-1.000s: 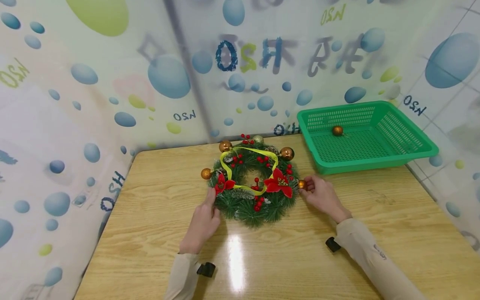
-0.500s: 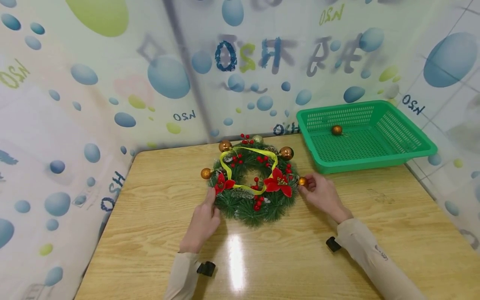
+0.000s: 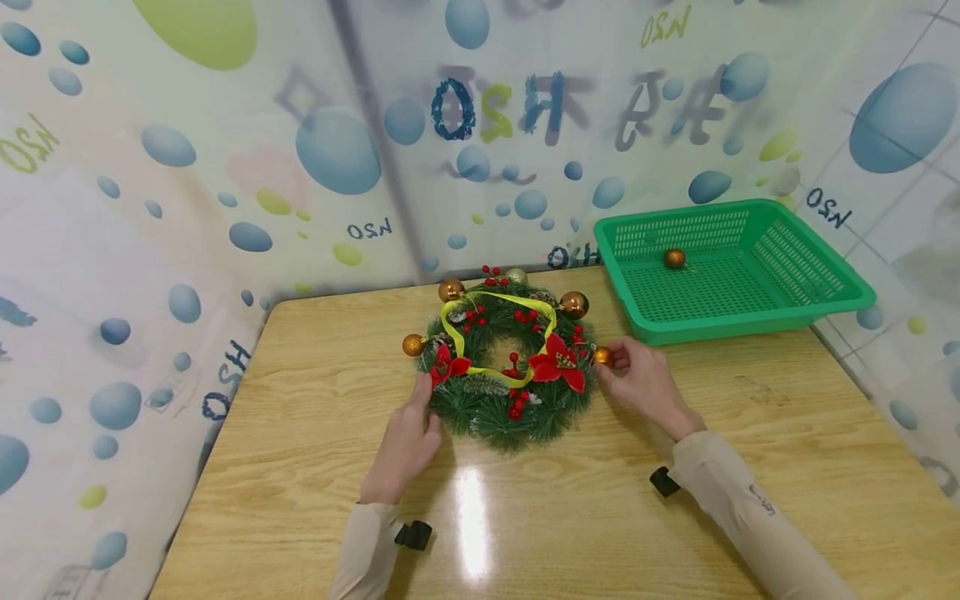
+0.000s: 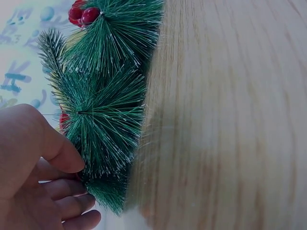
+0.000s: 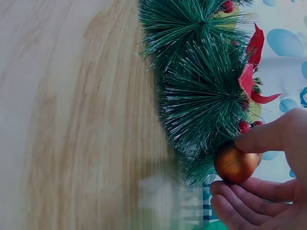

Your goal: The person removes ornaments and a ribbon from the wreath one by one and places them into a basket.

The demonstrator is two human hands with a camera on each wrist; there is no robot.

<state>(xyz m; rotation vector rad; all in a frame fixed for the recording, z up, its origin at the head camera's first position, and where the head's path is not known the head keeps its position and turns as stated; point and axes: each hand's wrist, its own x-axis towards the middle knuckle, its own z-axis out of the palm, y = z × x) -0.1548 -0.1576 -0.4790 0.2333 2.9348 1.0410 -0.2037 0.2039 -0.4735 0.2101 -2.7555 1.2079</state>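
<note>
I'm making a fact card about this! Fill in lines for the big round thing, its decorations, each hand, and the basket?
Big round thing: a green wreath lying on the wooden table
Decorations: shiny balls, red berries, two red flowers and a yellow ribbon on top
Left hand: gripping the wreath's left edge, by the smaller-looking flower
Right hand: holding an orange ball between thumb and fingers, at the wreath's right edge
Basket: a green basket, back right, with one coppery ball inside
</note>
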